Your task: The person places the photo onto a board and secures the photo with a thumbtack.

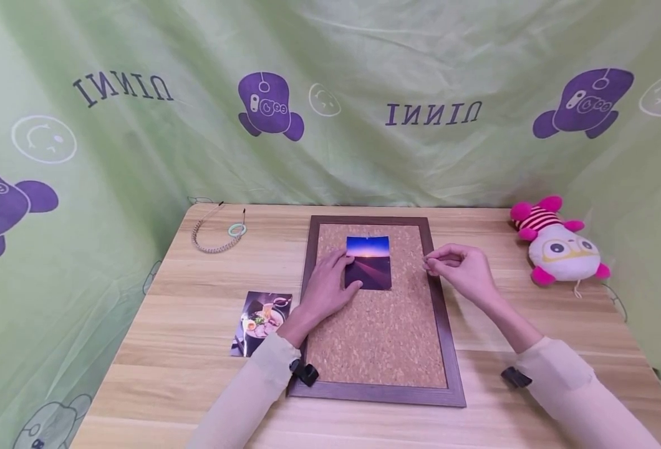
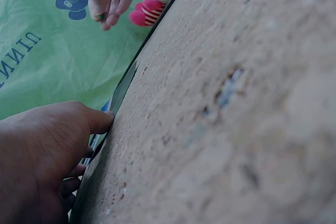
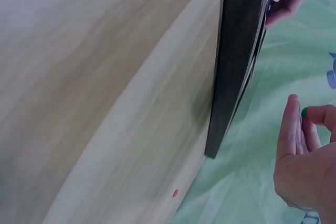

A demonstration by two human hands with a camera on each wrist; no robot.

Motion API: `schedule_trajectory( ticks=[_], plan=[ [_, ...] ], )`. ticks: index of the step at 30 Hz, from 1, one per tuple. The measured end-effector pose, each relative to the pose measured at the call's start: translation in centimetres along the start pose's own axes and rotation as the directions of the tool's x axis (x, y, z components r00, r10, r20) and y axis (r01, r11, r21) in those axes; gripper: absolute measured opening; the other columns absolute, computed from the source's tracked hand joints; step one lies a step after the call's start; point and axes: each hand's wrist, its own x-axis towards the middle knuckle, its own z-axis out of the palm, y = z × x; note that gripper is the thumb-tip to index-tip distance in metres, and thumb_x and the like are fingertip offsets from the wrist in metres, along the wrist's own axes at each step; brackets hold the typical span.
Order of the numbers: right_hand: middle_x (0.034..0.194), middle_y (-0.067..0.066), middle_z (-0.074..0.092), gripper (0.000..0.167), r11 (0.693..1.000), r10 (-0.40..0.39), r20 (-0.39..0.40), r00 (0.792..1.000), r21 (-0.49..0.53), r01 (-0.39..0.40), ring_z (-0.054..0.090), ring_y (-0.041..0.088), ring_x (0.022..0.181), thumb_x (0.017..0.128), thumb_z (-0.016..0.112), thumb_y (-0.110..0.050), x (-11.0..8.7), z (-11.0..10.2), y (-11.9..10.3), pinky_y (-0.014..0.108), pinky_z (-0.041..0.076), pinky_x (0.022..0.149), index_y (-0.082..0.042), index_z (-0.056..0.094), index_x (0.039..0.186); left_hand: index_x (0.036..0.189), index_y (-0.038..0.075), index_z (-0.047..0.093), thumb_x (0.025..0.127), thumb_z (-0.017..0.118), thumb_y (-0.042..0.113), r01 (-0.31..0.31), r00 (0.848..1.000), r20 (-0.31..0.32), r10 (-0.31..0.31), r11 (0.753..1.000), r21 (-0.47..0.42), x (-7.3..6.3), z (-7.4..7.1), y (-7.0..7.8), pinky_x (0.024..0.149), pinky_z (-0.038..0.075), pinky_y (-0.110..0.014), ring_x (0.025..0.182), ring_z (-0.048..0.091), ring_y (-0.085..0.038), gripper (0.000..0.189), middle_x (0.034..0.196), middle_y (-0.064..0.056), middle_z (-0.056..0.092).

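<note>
A cork board [image 1: 375, 337] with a dark wooden frame lies on the table. On its upper part is a sunset photo [image 1: 368, 274], with a small pale spot at its top edge. My left hand [image 1: 330, 284] rests on the photo's left side, fingers and thumb spread at its edge; the left wrist view has the thumb [image 2: 100, 121] touching the photo's border. Over the board's right frame edge, my right hand [image 1: 465, 268] pinches a small green push pin [image 3: 304, 112] between thumb and fingers. Its pin point is hidden.
Left of the board lies a food photo [image 1: 263, 321], partly behind the left forearm. A braided headband [image 1: 209, 249] and a mint ring [image 1: 237, 230] lie at the back left. A plush toy [image 1: 563, 249] is at the back right. Green printed cloth [image 1: 353, 156] surrounds the table.
</note>
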Motion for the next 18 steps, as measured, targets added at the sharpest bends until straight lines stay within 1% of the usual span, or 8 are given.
schedule_trajectory(
  ticks=[2, 4, 7, 9, 11, 16, 18],
  plan=[
    [0.102, 0.029, 0.080, 0.012, 1.000, -0.005, -0.022, 1.000, 0.021, 0.005, 0.083, 0.010, 0.082, 0.097, 0.075, 0.010, 0.2, 0.5, -0.1, 0.028, 0.068, 0.078, 0.017, 0.074, 0.108, 0.151, 0.003, 0.064, 0.103, 0.078, 0.035, 0.001, 1.000, 0.001, -0.001, 1.000, 0.004, 0.0, 0.0, 0.0, 0.134, 0.033, -0.054, 0.159, 0.043, -0.040, 0.060, 0.169, -0.020, 0.049],
    [0.096, 0.021, 0.083, 0.009, 0.999, -0.004, -0.049, 0.999, 0.038, 0.006, 0.082, 0.010, 0.080, 0.096, 0.076, 0.011, 0.5, 0.9, -0.3, 0.030, 0.069, 0.077, 0.014, 0.076, 0.104, 0.151, 0.002, 0.064, 0.103, 0.078, 0.035, 0.004, 1.000, 0.000, -0.004, 1.000, 0.001, 0.0, 0.0, 0.1, 0.134, 0.033, -0.054, 0.159, 0.043, -0.040, 0.060, 0.169, -0.020, 0.049],
    [0.090, 0.010, 0.083, 0.010, 0.999, 0.005, -0.077, 0.997, 0.039, -0.002, 0.081, 0.007, 0.077, 0.095, 0.076, 0.009, 1.0, 1.5, -0.5, 0.030, 0.069, 0.075, 0.013, 0.075, 0.104, 0.151, 0.002, 0.063, 0.103, 0.078, 0.035, 0.003, 1.000, -0.001, -0.003, 1.000, -0.002, 0.0, 0.0, 0.0, 0.134, 0.033, -0.055, 0.159, 0.043, -0.040, 0.060, 0.169, -0.020, 0.049],
    [0.089, 0.007, 0.083, 0.014, 0.999, 0.009, -0.086, 0.996, 0.041, -0.006, 0.080, 0.006, 0.076, 0.095, 0.075, 0.008, 1.4, 1.9, -0.7, 0.030, 0.069, 0.075, 0.016, 0.074, 0.107, 0.151, 0.002, 0.063, 0.103, 0.078, 0.034, 0.002, 1.000, -0.002, -0.002, 1.000, -0.003, 0.0, 0.0, 0.0, 0.134, 0.032, -0.055, 0.159, 0.043, -0.040, 0.060, 0.169, -0.020, 0.049],
    [0.090, 0.010, 0.083, 0.018, 1.000, 0.003, -0.089, 0.996, 0.031, 0.000, 0.081, 0.007, 0.077, 0.096, 0.075, 0.007, 1.7, 2.2, -0.8, 0.029, 0.069, 0.076, 0.018, 0.073, 0.109, 0.151, 0.002, 0.063, 0.102, 0.078, 0.034, -0.001, 1.000, -0.004, 0.001, 1.000, -0.002, 0.1, 0.0, 0.0, 0.134, 0.032, -0.055, 0.159, 0.044, -0.040, 0.060, 0.169, -0.020, 0.050],
    [0.100, 0.027, 0.081, 0.019, 0.999, -0.026, -0.082, 0.996, 0.040, 0.029, 0.081, 0.007, 0.079, 0.099, 0.073, 0.007, 2.6, 2.9, -1.3, 0.032, 0.069, 0.080, 0.021, 0.073, 0.111, 0.151, 0.002, 0.064, 0.102, 0.078, 0.034, 0.004, 1.000, -0.006, -0.004, 1.000, -0.005, 0.1, 0.1, 0.1, 0.134, 0.032, -0.055, 0.159, 0.044, -0.040, 0.060, 0.169, -0.020, 0.049],
    [0.102, 0.030, 0.080, 0.019, 0.998, -0.030, -0.074, 0.997, 0.048, 0.034, 0.081, 0.007, 0.079, 0.099, 0.073, 0.007, 2.9, 3.2, -1.5, 0.033, 0.069, 0.080, 0.021, 0.073, 0.112, 0.151, 0.002, 0.063, 0.103, 0.078, 0.034, 0.003, 1.000, -0.004, -0.003, 1.000, -0.003, 0.1, 0.0, 0.1, 0.134, 0.031, -0.054, 0.159, 0.043, -0.040, 0.060, 0.169, -0.020, 0.049]
  ],
)
